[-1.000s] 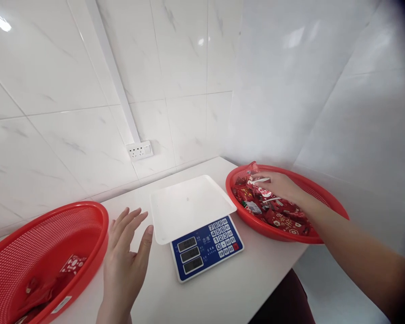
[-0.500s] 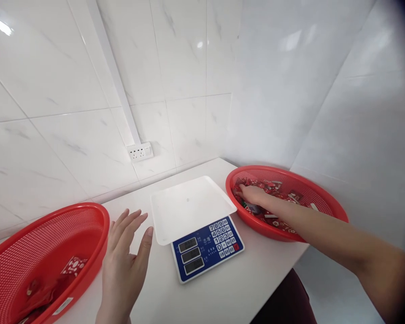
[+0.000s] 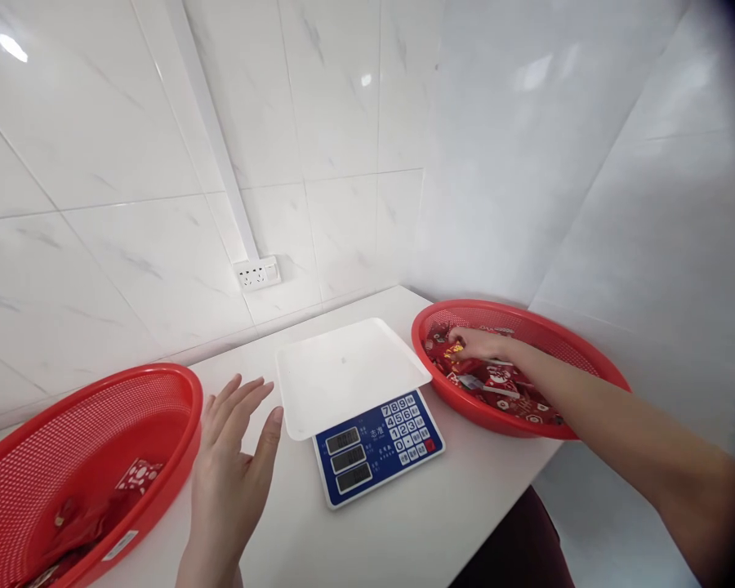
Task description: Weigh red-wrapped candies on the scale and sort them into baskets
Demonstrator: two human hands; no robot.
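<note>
My right hand (image 3: pixel 478 343) reaches into the red basket on the right (image 3: pixel 530 314), its fingers curled down on the red packets (image 3: pixel 505 385) heaped inside. My left hand (image 3: pixel 229 482) hovers flat over the white table (image 3: pixel 404 531), fingers spread and holding nothing. It lies between the left red basket (image 3: pixel 187 416) and the scale. A few red packets (image 3: pixel 135 474) lie in the left basket. The scale's white tray (image 3: pixel 349 376) is bare, and its blue keypad panel (image 3: pixel 376 445) faces me.
White marble-look tiled walls close in the table at the back and right. A wall socket (image 3: pixel 257 273) sits below a vertical white conduit behind the scale. The table's front edge runs just below the scale, with a dark shape under it.
My right hand dropped a lifted bunch of packets, dug to the basket's left side, then shifted slightly back onto the packets. My left hand has barely moved.
</note>
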